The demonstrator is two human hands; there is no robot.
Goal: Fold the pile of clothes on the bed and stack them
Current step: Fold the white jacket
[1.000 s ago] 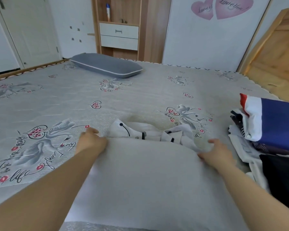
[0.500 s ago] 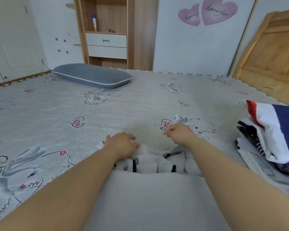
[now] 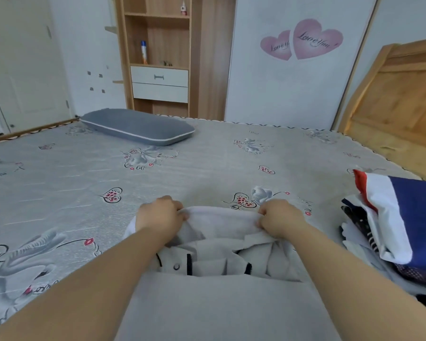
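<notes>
A light grey garment [image 3: 221, 306] with black trim and a button lies flat on the bed in front of me, its collar end farthest from me. My left hand [image 3: 161, 214] grips the far edge of the garment on the left. My right hand [image 3: 279, 217] grips the same far edge on the right, and that edge is lifted and curled toward me. A pile of clothes [image 3: 389, 217], with a navy, white and red piece on top, lies at the right edge of the bed.
The bed [image 3: 59, 183] has a grey cover with printed hearts and swans. A grey pillow [image 3: 138, 126] lies at the far side. A wooden headboard [image 3: 391, 107] stands at the right, a shelf unit with drawers [image 3: 159, 77] behind the bed.
Both hands moved from the garment's sides to its far collar edge, closed their fingers on it, and have lifted that edge off the bed.
</notes>
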